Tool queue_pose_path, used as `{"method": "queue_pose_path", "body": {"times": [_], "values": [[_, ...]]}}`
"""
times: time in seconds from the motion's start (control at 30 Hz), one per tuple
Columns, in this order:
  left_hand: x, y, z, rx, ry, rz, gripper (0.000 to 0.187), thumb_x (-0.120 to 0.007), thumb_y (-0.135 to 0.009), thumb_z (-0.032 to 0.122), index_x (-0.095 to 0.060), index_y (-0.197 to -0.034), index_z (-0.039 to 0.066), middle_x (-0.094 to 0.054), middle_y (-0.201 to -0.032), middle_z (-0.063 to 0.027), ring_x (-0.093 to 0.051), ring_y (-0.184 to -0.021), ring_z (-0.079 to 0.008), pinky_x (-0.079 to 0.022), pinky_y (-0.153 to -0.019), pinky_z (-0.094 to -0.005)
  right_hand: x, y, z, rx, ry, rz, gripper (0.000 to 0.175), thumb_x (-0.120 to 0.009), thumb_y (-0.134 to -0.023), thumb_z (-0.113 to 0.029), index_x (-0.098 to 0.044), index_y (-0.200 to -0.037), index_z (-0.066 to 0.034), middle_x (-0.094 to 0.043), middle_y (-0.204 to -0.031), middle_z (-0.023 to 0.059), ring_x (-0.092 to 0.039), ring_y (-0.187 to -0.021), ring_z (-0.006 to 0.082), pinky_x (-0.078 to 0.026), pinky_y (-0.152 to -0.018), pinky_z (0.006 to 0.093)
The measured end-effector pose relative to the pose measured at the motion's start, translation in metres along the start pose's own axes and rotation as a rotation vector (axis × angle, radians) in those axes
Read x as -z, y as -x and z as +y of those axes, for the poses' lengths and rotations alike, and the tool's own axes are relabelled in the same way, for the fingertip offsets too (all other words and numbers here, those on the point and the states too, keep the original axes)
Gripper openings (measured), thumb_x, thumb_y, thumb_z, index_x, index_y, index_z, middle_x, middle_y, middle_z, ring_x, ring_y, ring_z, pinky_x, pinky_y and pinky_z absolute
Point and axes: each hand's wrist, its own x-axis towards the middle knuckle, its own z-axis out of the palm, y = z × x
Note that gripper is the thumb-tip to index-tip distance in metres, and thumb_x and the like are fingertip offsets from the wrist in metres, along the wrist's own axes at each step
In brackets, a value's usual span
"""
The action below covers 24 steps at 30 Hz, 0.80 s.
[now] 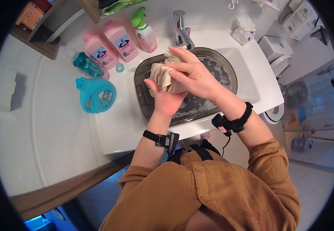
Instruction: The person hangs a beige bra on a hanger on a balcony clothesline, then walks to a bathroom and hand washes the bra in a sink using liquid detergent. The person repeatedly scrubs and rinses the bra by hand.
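A bunched, wet-looking beige cloth [164,75] is held between my two hands above a grey plastic washbasin [232,62]. My left hand [167,99] cups it from below, palm up, with the thumb along its left side. From the upper right, my right hand [197,73] presses on it, fingers spread across its top. Soapy water [195,105] with patches of foam lies in the washbasin. The washbasin sits in the white sink counter [253,78], under a chrome faucet [182,31]. Part of the cloth is hidden by my fingers.
On the counter's left stand a teal detergent jug [97,95], a green bottle [87,65], two pink bottles [100,53] and a spray bottle [146,37] with a green trigger. A small teal cap [120,68] lies near the washbasin. A tissue pack [243,34] rests at the back right.
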Motion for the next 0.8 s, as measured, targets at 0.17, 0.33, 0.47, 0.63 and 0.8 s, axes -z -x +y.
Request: {"method": "queue_pose_path", "body": {"times": [0.17,0.33,0.47,0.63,0.8], "values": [[-0.009,-0.012,-0.004,-0.082,-0.032,0.037,0.105,-0.043,-0.059,0.096,-0.044,-0.138,0.027,-0.044,-0.140,0.0019,-0.038,-0.132,-0.0187,-0.032,-0.109,-0.0484,0.009,-0.007,-0.024,-0.041,-0.463,-0.123,0.028,-0.053,-0.098,-0.018,-0.066,-0.119,-0.0044,-0.061,-0.128,0.0114,-0.055,-0.121,0.0255,-0.041,-0.104,0.0368],[0.024,-0.010,0.024,-0.135,0.061,0.369,0.080,-0.047,-0.079,0.078,-0.049,-0.133,0.019,-0.044,-0.138,-0.0014,-0.035,-0.132,-0.0209,-0.014,-0.114,-0.0478,0.037,-0.007,-0.019,-0.368,-0.739,0.216,0.031,-0.048,-0.101,-0.020,-0.060,-0.124,-0.0028,-0.067,-0.109,0.0081,-0.063,-0.100,0.0162,-0.049,-0.094,0.0311],[0.043,-0.008,0.040,-0.236,0.158,0.343,0.069,-0.048,-0.087,0.062,-0.048,-0.137,0.014,-0.040,-0.147,-0.0049,-0.031,-0.139,-0.0252,-0.016,-0.117,-0.0482,0.057,-0.010,-0.002,-0.528,-0.991,0.369,0.028,-0.047,-0.100,-0.023,-0.062,-0.112,-0.0030,-0.059,-0.083,-0.0006,-0.056,-0.078,0.0075,-0.046,-0.071,0.0239],[0.037,-0.006,0.042,-0.306,0.177,0.183,0.054,-0.042,-0.095,0.048,-0.049,-0.135,0.013,-0.044,-0.146,-0.0103,-0.038,-0.136,-0.0315,-0.027,-0.115,-0.0521,0.046,0.002,0.014,-0.378,0.198,-0.096,0.059,-0.073,-0.078,-0.050,-0.063,-0.117,-0.0070,-0.064,-0.099,0.0125,-0.063,-0.093,0.0271,-0.050,-0.081,0.0371],[0.031,0.000,0.038,-0.242,0.175,0.193,0.051,-0.044,-0.095,0.048,-0.052,-0.131,0.013,-0.048,-0.143,-0.0086,-0.042,-0.133,-0.0308,-0.032,-0.112,-0.0522,0.029,0.024,0.037,-0.503,0.390,-0.660,0.062,-0.079,-0.074,-0.042,-0.061,-0.124,-0.0092,-0.062,-0.114,0.0112,-0.063,-0.100,0.0267,-0.051,-0.085,0.0368]]}}
